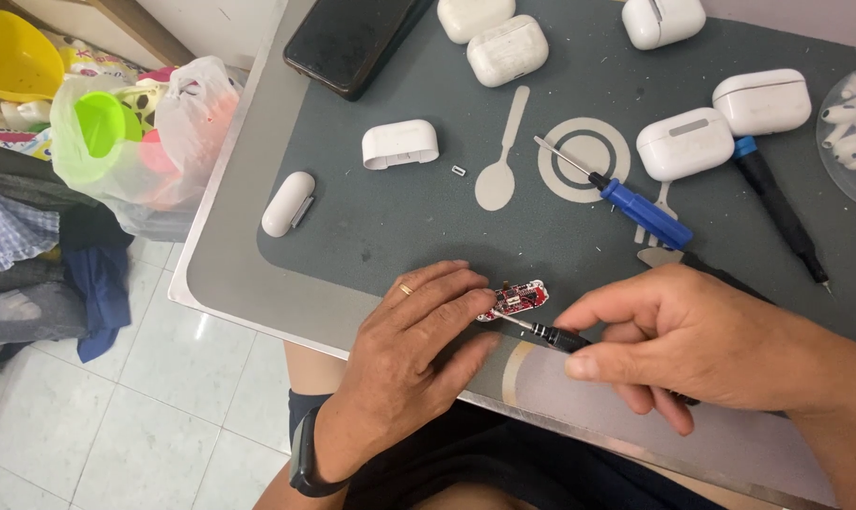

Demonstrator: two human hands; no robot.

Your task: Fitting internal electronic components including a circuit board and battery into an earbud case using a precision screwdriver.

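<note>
Red and glossy, the small circuit board (513, 300) lies on the grey mat (399, 217) at the near edge of the surface, its long axis running left to right. The left hand (418, 340) pins its left end with closed fingertips. From the right, the right hand (678, 335) grips a thin black screwdriver (541, 331), tip touching the board's lower edge.

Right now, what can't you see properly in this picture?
Head view only:
- Tool tip: too small where it meets the red circuit board.
- Black tool: handle hidden inside the right hand.
- Board's left end: covered by the left hand fingers.
- Bag of white earbuds: cut off by the right edge.
- Phone: top cut off.
</note>
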